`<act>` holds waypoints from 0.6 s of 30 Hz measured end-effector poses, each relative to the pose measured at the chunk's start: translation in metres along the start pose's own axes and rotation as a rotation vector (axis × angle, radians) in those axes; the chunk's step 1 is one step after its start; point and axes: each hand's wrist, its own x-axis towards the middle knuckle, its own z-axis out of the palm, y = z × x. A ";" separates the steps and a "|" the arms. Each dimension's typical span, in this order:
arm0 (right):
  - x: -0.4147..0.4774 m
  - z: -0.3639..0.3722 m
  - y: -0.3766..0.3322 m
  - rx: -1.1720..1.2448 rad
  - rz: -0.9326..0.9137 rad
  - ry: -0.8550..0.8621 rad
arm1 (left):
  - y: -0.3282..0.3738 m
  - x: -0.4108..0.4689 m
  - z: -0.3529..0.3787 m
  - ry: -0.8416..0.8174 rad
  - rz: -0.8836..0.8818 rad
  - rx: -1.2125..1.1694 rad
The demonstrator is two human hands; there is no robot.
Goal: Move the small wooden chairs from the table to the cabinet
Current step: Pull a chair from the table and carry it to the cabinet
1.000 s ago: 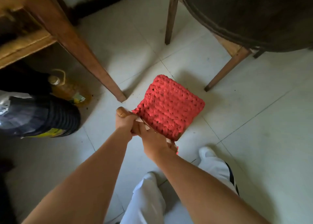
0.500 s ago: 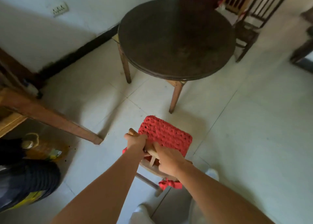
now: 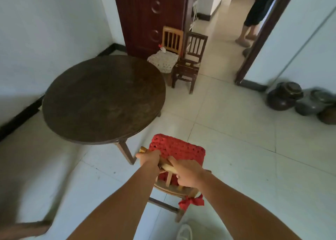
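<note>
I hold a small wooden chair with a red woven cushion [image 3: 177, 149] in front of me, lifted off the floor. My left hand [image 3: 149, 158] and my right hand [image 3: 187, 172] both grip the top rail of its backrest. A round dark wooden table [image 3: 103, 98] stands to the left ahead. Against a dark red-brown cabinet [image 3: 149, 16] at the back stand two more small chairs: a light one with a cream crocheted cushion [image 3: 164, 58] and a dark brown one [image 3: 189, 65].
A person's legs [image 3: 252, 21] stand in the doorway at the back right. Several dark ceramic jars [image 3: 298, 101] sit on the floor along the right wall. A wooden furniture leg [image 3: 27, 229] lies at the lower left. Open tiled floor stretches between me and the cabinet.
My view has risen from the floor to the room, and the cabinet, two chairs and doorway have come into sight. Both hands keep their grip on the red-cushioned chair.
</note>
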 end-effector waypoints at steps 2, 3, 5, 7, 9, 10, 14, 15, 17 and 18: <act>0.000 -0.028 0.044 -0.028 0.010 0.024 | 0.021 -0.009 0.048 -0.007 -0.003 -0.017; 0.001 -0.039 0.064 -0.043 0.015 0.034 | 0.030 -0.014 0.069 -0.011 -0.003 -0.022; 0.004 -0.063 0.106 -0.078 0.021 0.054 | 0.049 -0.019 0.112 -0.012 -0.001 -0.018; 0.009 -0.085 0.142 -0.108 0.004 0.075 | 0.067 -0.020 0.148 -0.002 -0.004 -0.036; 0.019 -0.106 0.180 -0.136 -0.005 0.089 | 0.085 -0.017 0.184 -0.004 -0.018 -0.073; 0.026 -0.117 0.199 -0.159 -0.007 0.092 | 0.096 -0.014 0.203 -0.001 -0.025 -0.093; 0.068 -0.156 0.274 -0.219 -0.024 0.094 | 0.137 0.009 0.271 0.026 -0.010 -0.150; 0.079 -0.164 0.293 -0.234 -0.023 0.090 | 0.148 0.016 0.287 0.026 -0.002 -0.171; 0.105 -0.182 0.335 -0.235 -0.020 0.073 | 0.173 0.031 0.325 0.029 0.002 -0.191; 0.113 -0.189 0.346 -0.233 -0.017 0.064 | 0.183 0.033 0.335 0.027 -0.002 -0.181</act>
